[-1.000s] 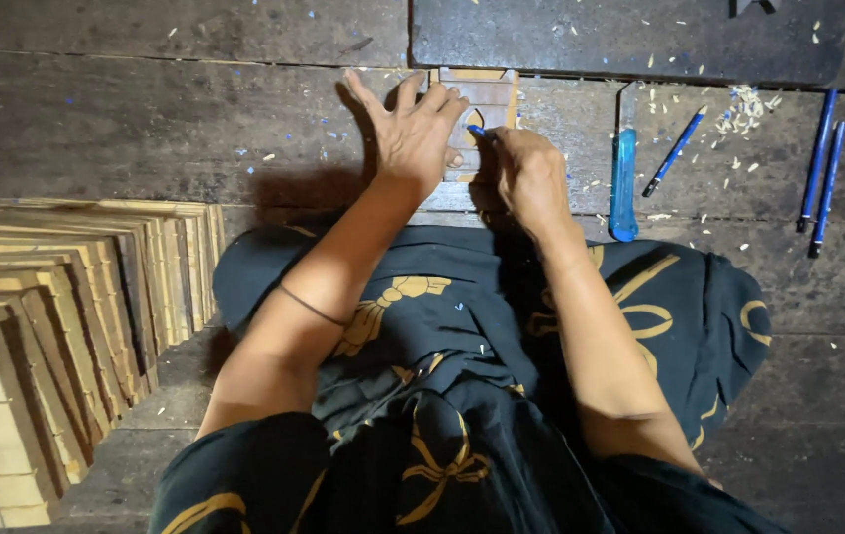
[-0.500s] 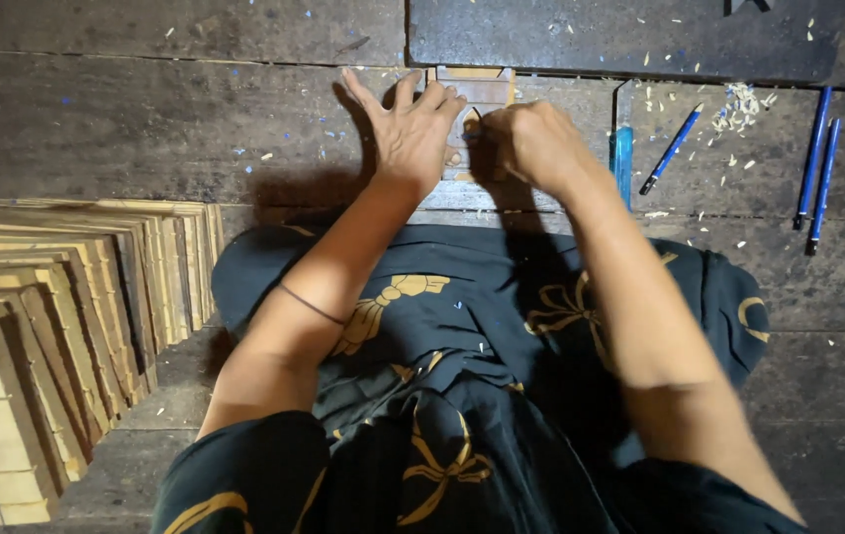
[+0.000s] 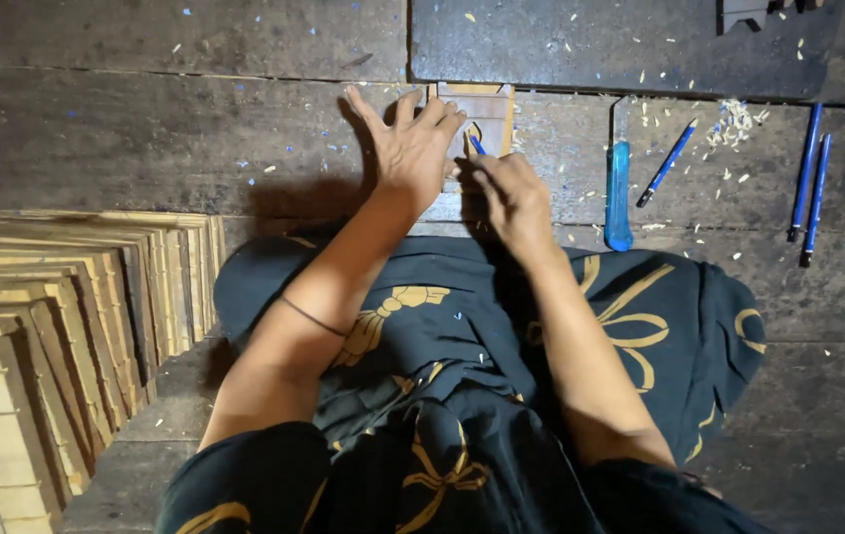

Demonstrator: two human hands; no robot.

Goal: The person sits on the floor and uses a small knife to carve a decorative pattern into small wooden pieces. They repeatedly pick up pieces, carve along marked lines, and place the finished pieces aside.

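My left hand (image 3: pixel 411 148) lies flat with fingers spread on a small pale wooden piece (image 3: pixel 487 107) on the dark plank floor, pinning it down. My right hand (image 3: pixel 510 193) is closed around a thin blue-handled tool (image 3: pixel 477 145), whose tip touches the wooden piece just right of my left fingers. Most of the piece is hidden under both hands. My lap, in black cloth with a gold pattern (image 3: pixel 462 366), fills the lower middle.
A blue utility knife (image 3: pixel 618 188) lies right of my hands, a blue pen (image 3: pixel 667 163) beyond it, two more blue tools (image 3: pixel 810 183) at far right. Wood shavings (image 3: pixel 734 117) are scattered there. Stacked pale wooden frames (image 3: pixel 56 326) sit at the left.
My right hand drew back toward me from the piece's upper edge and the forearm swung inward. My left hand stayed pressed in place.
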